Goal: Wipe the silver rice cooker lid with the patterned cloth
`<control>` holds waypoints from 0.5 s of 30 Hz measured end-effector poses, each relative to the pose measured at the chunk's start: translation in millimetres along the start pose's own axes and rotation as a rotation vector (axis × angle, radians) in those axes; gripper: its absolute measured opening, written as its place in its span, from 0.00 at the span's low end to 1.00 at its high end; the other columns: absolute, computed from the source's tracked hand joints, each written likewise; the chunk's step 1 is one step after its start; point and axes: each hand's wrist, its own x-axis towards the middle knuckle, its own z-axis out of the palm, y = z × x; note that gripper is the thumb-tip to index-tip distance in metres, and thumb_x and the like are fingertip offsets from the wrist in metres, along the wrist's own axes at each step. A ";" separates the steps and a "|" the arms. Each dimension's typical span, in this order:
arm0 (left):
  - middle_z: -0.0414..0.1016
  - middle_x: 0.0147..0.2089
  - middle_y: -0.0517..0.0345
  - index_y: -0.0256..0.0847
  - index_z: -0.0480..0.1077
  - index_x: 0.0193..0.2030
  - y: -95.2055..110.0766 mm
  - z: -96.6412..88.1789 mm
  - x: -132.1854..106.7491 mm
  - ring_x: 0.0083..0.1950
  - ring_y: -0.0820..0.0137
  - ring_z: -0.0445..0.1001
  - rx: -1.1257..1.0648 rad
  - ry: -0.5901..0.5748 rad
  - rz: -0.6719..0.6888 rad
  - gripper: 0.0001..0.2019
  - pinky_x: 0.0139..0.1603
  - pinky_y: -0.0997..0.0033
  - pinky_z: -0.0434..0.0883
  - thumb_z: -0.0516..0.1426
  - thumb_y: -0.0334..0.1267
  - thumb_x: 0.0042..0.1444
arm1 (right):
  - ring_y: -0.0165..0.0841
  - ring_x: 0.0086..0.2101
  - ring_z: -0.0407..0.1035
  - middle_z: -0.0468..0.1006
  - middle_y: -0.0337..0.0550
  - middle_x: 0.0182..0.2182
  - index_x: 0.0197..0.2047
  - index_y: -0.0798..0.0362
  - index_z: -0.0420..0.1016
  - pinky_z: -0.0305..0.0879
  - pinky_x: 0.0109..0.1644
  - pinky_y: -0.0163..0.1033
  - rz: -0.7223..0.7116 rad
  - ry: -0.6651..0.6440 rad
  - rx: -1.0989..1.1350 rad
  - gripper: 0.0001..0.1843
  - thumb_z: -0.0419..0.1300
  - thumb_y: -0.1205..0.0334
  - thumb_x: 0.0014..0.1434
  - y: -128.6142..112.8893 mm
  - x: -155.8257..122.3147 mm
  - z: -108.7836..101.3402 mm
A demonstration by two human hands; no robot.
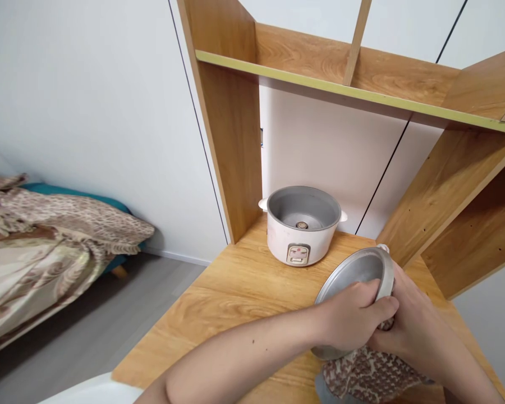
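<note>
Both hands are on a round silver metal vessel (348,270), tilted on its side at the table's right; whether it is a pot or a lid I cannot tell. My left hand (357,314) reaches across and curls over its rim, thumb outside and fingers inside. My right hand (410,311) is closed around the vessel's right side, its fingertips partly hidden. Brown patterned fabric (374,373) shows beneath the hands; its link to them is unclear. Farther back, a white rice cooker (301,235) stands upright and uncovered, its grey inside and central round disc visible.
The wooden tabletop (219,314) lies under an overhead shelf (345,87). Upright panels (231,140) flank the rice cooker. A bed-like seat with a patterned cover (76,219) stands on the grey floor at left. A white curved edge (96,390) shows at bottom left.
</note>
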 end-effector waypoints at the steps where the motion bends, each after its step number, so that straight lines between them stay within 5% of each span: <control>1: 0.90 0.55 0.44 0.47 0.77 0.50 -0.9 -0.3 0.2 0.65 0.41 0.89 -0.004 -0.002 -0.005 0.13 0.77 0.33 0.83 0.60 0.53 0.81 | 0.67 0.74 0.81 0.85 0.54 0.69 0.71 0.39 0.75 0.84 0.75 0.74 -0.016 0.058 -0.018 0.42 0.79 0.54 0.54 3.3 -4.0 9.0; 4: 0.91 0.61 0.38 0.45 0.80 0.56 -6.5 -0.8 0.3 0.74 0.38 0.87 -0.027 -0.012 0.001 0.17 0.84 0.30 0.78 0.57 0.55 0.84 | 0.77 0.86 0.67 0.77 0.63 0.82 0.86 0.42 0.65 0.71 0.87 0.86 -0.060 0.190 -0.069 0.63 0.83 0.52 0.50 11.5 -14.1 32.3; 7: 0.91 0.59 0.42 0.45 0.80 0.56 -11.3 -1.1 0.4 0.74 0.40 0.87 -0.028 -0.013 0.028 0.17 0.85 0.31 0.78 0.58 0.55 0.85 | 0.78 0.86 0.65 0.75 0.65 0.83 0.89 0.43 0.62 0.68 0.88 0.87 -0.072 0.175 -0.067 0.67 0.84 0.52 0.51 11.3 -14.4 33.6; 11: 0.90 0.55 0.44 0.47 0.75 0.51 -7.9 -2.9 1.2 0.65 0.42 0.89 0.046 -0.063 -0.005 0.13 0.77 0.33 0.84 0.58 0.53 0.83 | 0.66 0.70 0.82 0.85 0.56 0.70 0.74 0.43 0.75 0.84 0.73 0.73 0.016 0.026 0.017 0.47 0.80 0.56 0.52 -1.3 0.1 3.5; 15: 0.91 0.68 0.36 0.45 0.76 0.57 -1.1 -5.5 2.0 0.74 0.37 0.88 0.053 -0.112 0.005 0.14 0.82 0.31 0.80 0.59 0.53 0.80 | 0.51 0.49 0.84 0.85 0.44 0.51 0.53 0.41 0.74 0.85 0.52 0.56 0.071 -0.120 0.079 0.27 0.75 0.58 0.50 -12.5 11.9 -20.7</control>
